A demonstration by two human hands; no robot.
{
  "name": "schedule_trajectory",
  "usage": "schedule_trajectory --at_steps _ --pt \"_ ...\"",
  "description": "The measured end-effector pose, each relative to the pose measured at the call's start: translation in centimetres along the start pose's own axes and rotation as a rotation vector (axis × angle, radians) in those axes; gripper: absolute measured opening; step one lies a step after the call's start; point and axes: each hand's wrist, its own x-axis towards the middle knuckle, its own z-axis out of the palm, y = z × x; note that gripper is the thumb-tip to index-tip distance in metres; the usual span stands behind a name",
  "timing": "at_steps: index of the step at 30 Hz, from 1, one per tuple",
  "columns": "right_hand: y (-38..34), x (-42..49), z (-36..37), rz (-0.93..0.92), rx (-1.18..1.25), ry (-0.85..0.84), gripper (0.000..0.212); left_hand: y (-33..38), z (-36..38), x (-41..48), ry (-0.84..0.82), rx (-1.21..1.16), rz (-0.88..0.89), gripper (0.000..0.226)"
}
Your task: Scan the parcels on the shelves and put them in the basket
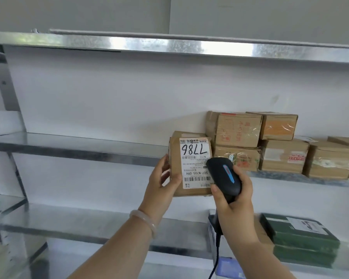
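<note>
A person's left hand [163, 178] grips a small cardboard parcel [174, 150] by its left edge, thumb laid across the front. The hand holds it upright in the air, level with the front lip of the middle steel shelf [69, 146]. The parcel's white shipping label [195, 160] faces the camera upside down, with "7786" handwritten in black above printed barcodes. The right hand [234, 200] is wrapped around the handle of a black barcode scanner [224, 176] with a blue strip on top. The scanner's head points at the lower right of the label, and its dark cable [217, 256] hangs down below the wrist. A pale bangle [143, 220] circles the left wrist. Just to the right of the held parcel, taped cardboard boxes [238, 129] are stacked two high along the same shelf against the white wall. On the shelf below lie two flat dark green parcels [302, 238], one on top of the other.
</note>
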Motion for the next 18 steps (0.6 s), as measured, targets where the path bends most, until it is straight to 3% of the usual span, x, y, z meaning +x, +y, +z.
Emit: schedule_trajectory --at_steps 3,7,11,18 --pt "0.7 -1.8 -0.3 0.009 -0.032 -0.037 0.067 -1.3 -0.7 -1.3 0.021 -0.071 -0.129 0.050" --pt "1.8 -4.2 -0.3 0.066 -0.047 -0.094 0.065 -3.0 -1.6 -3.3 0.080 -0.171 -0.287 0.044" --pt "2.5 -6.0 -0.3 0.103 -0.043 -0.150 0.063 -4.5 -2.4 -4.9 0.136 -0.181 -0.356 0.034" --pt "2.5 -8.1 0.1 0.143 -0.071 -0.250 0.066 -6.3 -4.3 -6.8 0.220 -0.113 -0.404 0.047"
